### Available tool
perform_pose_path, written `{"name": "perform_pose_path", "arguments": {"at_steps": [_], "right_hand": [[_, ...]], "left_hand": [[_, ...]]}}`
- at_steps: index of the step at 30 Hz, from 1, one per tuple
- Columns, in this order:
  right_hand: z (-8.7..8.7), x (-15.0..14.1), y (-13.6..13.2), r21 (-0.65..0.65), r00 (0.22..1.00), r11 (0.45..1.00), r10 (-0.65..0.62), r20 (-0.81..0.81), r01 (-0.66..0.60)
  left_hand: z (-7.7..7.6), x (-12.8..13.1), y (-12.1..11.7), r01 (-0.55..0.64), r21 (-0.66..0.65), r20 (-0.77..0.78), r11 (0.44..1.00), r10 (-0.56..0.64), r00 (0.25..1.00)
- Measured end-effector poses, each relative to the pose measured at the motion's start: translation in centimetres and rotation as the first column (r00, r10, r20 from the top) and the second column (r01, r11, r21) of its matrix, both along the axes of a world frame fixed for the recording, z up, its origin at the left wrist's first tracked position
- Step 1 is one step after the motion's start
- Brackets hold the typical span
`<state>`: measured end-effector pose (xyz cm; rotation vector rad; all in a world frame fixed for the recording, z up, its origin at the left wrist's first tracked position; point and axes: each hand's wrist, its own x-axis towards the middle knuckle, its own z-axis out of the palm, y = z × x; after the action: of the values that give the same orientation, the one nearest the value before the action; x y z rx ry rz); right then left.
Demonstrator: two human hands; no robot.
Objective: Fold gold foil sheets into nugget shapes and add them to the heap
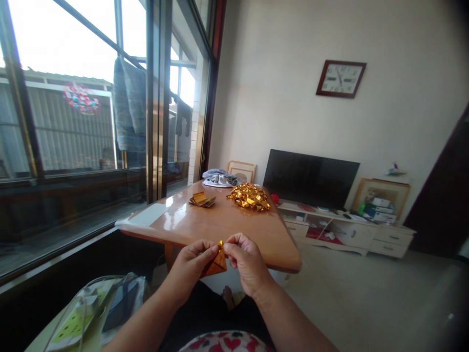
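Fingers of the left hand (195, 264) and right hand (247, 261) pinch one gold paper (217, 265) beside the counter (205, 224); a folded heap (249, 196) looks done, a smaller stack (202, 199) apparently remaining.

this is a living room in a home: a television (309, 178) stands on a low white cabinet (389, 248), a clock (341, 78) hangs on the plain wall (271, 63), and clothes (129, 105) hang behind the big window (158, 102).

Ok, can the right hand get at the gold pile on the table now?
Probably yes, with a forward stretch: only table seems to lie between the right hand and the gold pile. That hand may first need to release the folded gold paper.
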<state>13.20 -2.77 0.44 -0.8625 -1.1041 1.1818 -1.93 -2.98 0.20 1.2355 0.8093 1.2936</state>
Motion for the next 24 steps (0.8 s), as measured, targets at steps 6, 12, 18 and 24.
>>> {"name": "perform_pose_path", "arguments": {"at_steps": [6,12,18,24], "right_hand": [[-0.3,-0.1,0.0,0.170,0.981,0.980,-0.126,0.148,0.100],[-0.7,-0.5,-0.3,0.392,0.870,0.896,-0.354,0.344,0.209],[-0.9,-0.7,-0.4,0.449,0.817,0.864,-0.421,0.394,0.228],[-1.0,-0.7,-0.4,0.482,0.791,0.842,-0.460,0.403,0.243]], "left_hand": [[-0.1,-0.1,0.3,-0.073,0.045,0.001,0.996,0.073,0.997],[-0.6,0.2,0.5,-0.187,0.140,-0.020,0.972,0.192,0.981],[-0.8,-0.1,0.7,-0.250,0.280,-0.123,0.927,0.293,0.948],[-0.9,-0.3,1.0,-0.256,0.475,-0.287,0.842,0.423,0.860]]}}
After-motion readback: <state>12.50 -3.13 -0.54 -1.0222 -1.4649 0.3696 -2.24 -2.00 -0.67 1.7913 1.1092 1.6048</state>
